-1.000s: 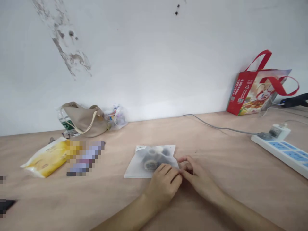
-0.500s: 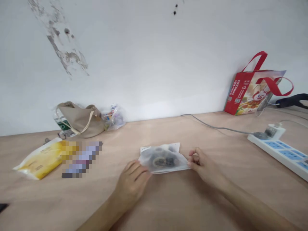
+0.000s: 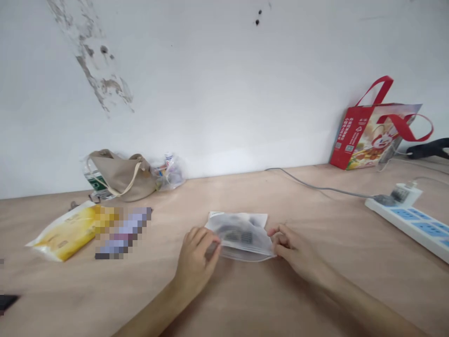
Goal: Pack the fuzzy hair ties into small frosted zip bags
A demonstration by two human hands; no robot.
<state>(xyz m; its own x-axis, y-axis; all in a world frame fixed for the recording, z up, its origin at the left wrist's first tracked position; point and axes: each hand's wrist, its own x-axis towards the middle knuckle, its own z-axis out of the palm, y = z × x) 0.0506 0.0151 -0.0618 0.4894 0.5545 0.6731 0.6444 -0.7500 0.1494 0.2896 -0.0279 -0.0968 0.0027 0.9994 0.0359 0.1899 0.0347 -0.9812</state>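
A frosted plastic zip bag (image 3: 242, 232) with dark round items inside lies on the wooden table (image 3: 315, 290) in front of me. My left hand (image 3: 196, 262) pinches the bag's near left corner with curled fingers. My right hand (image 3: 293, 250) grips the bag's near right corner, fingers closed on the edge. The near edge of the bag is raised slightly between both hands.
A yellow packet (image 3: 66, 230) and a blurred-out item (image 3: 122, 232) lie at the left. A beige bag (image 3: 121, 174) and a small clear pouch (image 3: 170, 172) sit by the wall. A white power strip (image 3: 410, 222) with a grey cable and a red gift bag (image 3: 375, 133) are at right.
My left hand slid from the bag's right corner to its left corner. Both hands now hold the bag's near edge, which has lifted and tipped toward me.
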